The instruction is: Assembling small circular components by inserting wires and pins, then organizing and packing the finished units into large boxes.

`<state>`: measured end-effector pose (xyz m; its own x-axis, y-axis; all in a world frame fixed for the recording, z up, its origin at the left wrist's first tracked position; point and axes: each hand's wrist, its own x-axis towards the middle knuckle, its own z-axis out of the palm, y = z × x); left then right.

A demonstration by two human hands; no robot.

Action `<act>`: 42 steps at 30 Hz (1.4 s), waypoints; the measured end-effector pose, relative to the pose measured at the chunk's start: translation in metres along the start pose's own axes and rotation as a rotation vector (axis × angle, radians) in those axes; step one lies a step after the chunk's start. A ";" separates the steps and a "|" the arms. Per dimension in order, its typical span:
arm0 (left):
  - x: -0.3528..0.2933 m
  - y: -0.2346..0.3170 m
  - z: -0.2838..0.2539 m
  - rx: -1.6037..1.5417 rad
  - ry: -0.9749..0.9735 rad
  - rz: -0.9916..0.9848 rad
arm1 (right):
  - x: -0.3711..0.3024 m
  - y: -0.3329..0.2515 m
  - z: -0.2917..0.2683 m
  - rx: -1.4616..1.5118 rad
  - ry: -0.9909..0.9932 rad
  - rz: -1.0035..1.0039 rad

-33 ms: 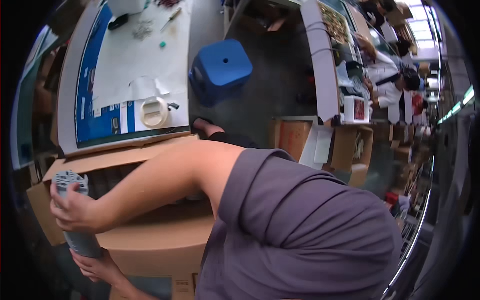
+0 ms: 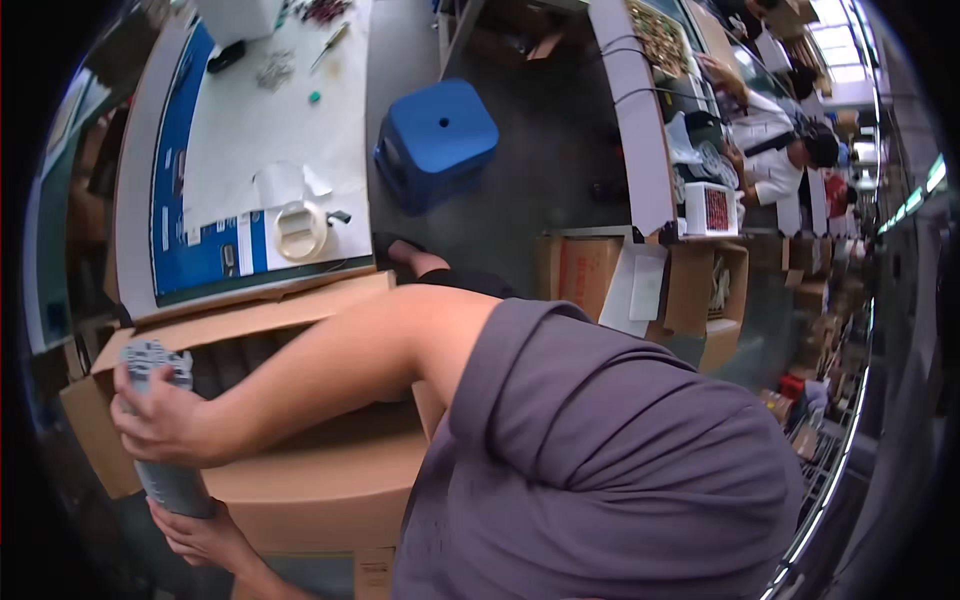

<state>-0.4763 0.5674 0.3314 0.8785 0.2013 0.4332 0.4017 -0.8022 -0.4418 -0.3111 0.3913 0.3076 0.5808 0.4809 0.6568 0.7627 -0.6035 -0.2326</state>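
A grey cylinder (image 2: 172, 487), its upper end pale with dark printed marks, stands slightly tilted between my two hands at the far left. My right hand (image 2: 165, 420) reaches across and wraps its fingers round the upper part. Below it, my left hand (image 2: 200, 537) cups the lower end, with the fingers partly hidden. The cylinder is over the left end of an open cardboard box (image 2: 310, 485). Inside the box, dark rounded shapes show behind my right forearm, which hides most of them.
Behind the box is a worktable (image 2: 250, 160) with a roll of tape (image 2: 320, 225), a screwdriver (image 2: 330, 46) and small parts. A blue stool (image 2: 440, 125) stands on the floor beyond. On the right, a person (image 2: 775, 150) sits at another bench, near more cartons (image 2: 700, 290).
Both hands and the cylinder have shifted slightly to the right. The table and stool appear a little further left. The grip on the cylinder looks unchanged.
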 end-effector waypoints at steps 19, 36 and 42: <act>0.198 0.317 -0.016 -0.648 0.195 0.567 | -0.028 0.317 -0.118 -0.509 -0.087 0.273; 0.233 0.345 0.167 -0.357 -0.417 -0.098 | 0.090 0.422 0.194 -0.184 -0.442 -0.367; 0.227 0.301 0.230 -0.202 -0.546 -0.229 | 0.120 0.364 0.257 -0.229 -0.534 -0.448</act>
<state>-0.0965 0.5004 0.1160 0.8029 0.5959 0.0112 0.5852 -0.7846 -0.2047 0.1095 0.3929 0.1170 0.3315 0.9217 0.2013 0.9149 -0.3661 0.1699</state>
